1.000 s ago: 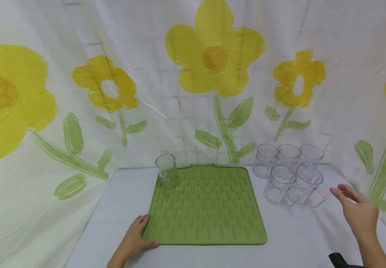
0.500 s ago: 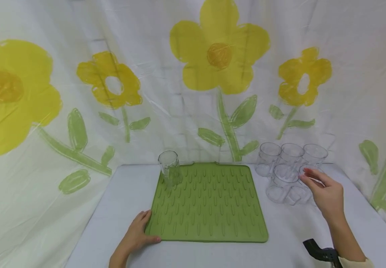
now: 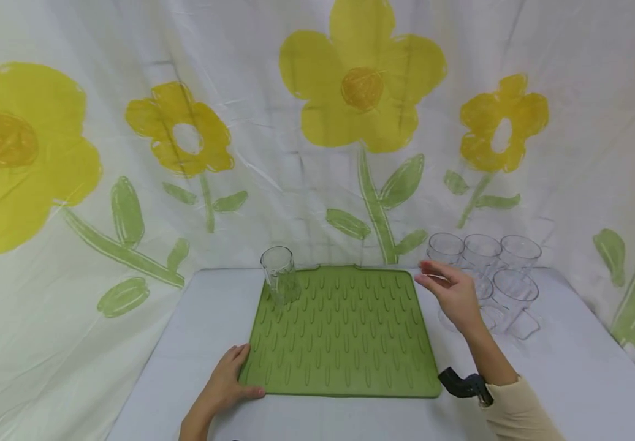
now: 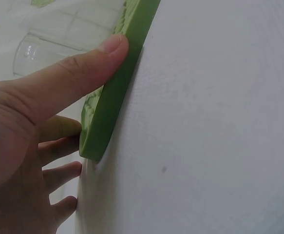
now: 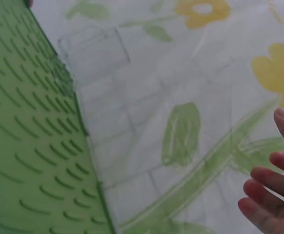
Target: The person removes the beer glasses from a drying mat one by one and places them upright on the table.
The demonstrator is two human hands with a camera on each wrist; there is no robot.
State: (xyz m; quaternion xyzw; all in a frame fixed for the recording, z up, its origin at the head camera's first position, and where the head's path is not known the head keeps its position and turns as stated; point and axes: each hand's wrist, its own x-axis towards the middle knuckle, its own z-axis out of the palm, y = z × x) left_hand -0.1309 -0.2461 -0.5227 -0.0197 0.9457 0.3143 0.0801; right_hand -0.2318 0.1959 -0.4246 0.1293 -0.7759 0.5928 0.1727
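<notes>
My left hand (image 3: pixel 226 378) rests at the front left corner of a green ridged drying mat (image 3: pixel 345 334). In the left wrist view, the thumb of my left hand (image 4: pixel 39 112) lies on the rim of the mat (image 4: pixel 113 97), with a fingertip touching its side. My right hand (image 3: pixel 452 295) holds nothing, fingers loosely bent, above the mat's right edge and in front of the mug group. A clear glass mug (image 3: pixel 280 278) stands upright on the mat's back left corner. The right wrist view shows relaxed, apart fingers of my right hand (image 5: pixel 273 187).
Several clear glass mugs (image 3: pixel 516 291) stand close together on the white table (image 3: pixel 566 367), right of the mat; my right hand partly covers some. A flower-printed white curtain (image 3: pixel 262 202) hangs behind the table. A black wrist mount (image 3: pixel 463 384) sticks out from my right wrist.
My right hand has swept left, from right of the mug group, past it, to the mat's right edge, with nothing in it. My left hand stays at the mat corner.
</notes>
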